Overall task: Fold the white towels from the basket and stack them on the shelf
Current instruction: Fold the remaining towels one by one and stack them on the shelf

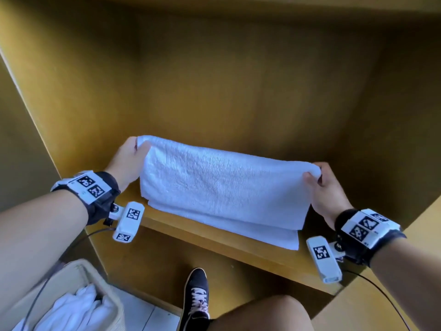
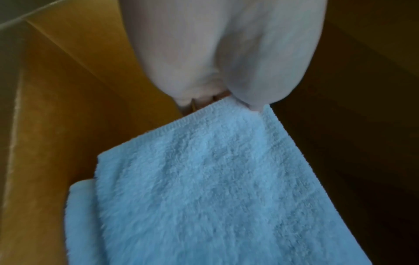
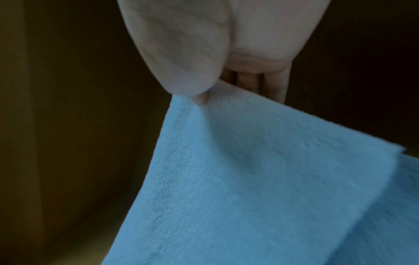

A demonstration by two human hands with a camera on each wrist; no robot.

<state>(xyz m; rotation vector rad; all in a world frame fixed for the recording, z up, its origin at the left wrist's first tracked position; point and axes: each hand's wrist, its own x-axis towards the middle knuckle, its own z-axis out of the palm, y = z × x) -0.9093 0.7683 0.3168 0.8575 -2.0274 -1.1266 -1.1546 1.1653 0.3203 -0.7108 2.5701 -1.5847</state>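
Each grip pinches a top corner of the towel (image 1: 222, 187), left hand (image 1: 127, 161) and right hand (image 1: 325, 189), over the shelf (image 1: 214, 232).

A home storage corner: yellow wooden shelf (image 1: 250, 254) unit, woven laundry basket (image 1: 105, 297), pale floor tiles (image 1: 148, 314).

We find no words, brand names or numbers to read in any view. The only signs are black-and-white square code markers: two on the left wristband (image 1: 90, 187), two on the camera block (image 1: 128, 222) at its 4 o'clock, more on the right wristband (image 1: 365, 226), and one on the block (image 1: 323, 258) at its 8 o'clock.
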